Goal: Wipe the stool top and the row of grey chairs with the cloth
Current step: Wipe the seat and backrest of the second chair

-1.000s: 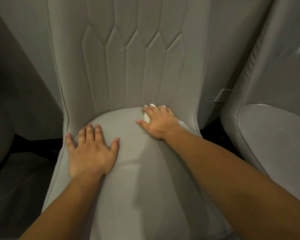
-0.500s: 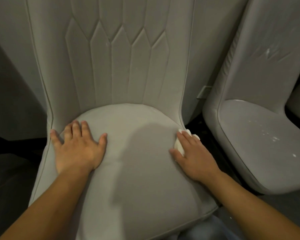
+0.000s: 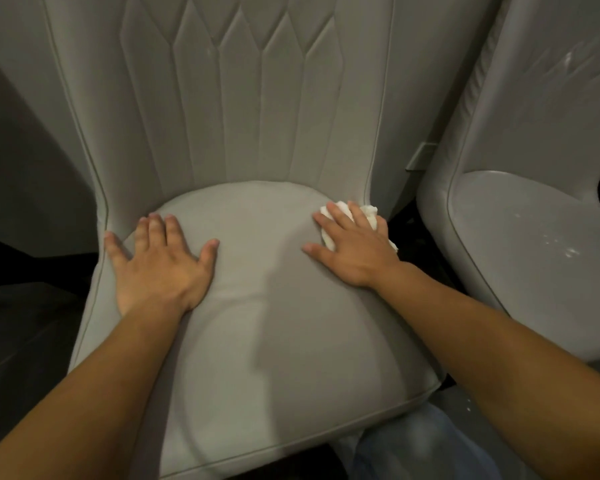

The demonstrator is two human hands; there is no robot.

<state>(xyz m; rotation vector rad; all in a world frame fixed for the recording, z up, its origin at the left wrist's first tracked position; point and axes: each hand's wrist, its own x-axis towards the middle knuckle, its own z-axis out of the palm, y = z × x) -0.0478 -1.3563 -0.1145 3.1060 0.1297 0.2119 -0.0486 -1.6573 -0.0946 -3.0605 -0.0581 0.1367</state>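
Note:
A grey padded chair (image 3: 264, 334) with a stitched backrest fills the middle of the view. My left hand (image 3: 160, 265) lies flat and spread on the left side of its seat, holding nothing. My right hand (image 3: 354, 251) presses a crumpled white cloth (image 3: 369, 213) onto the seat's back right corner, next to the backrest seam; most of the cloth is hidden under the palm and fingers. A second grey chair (image 3: 534, 244) stands to the right, with white specks on its seat.
A narrow dark gap separates the two chairs. Another grey chair (image 3: 21, 174) shows at the left edge. Dark floor lies on both sides, and a knee in blue jeans (image 3: 416, 448) sits at the seat's front edge.
My right hand slid the cloth from the seat's back centre out to the right edge, then back up to the rear right corner. My left hand stayed flat on the seat.

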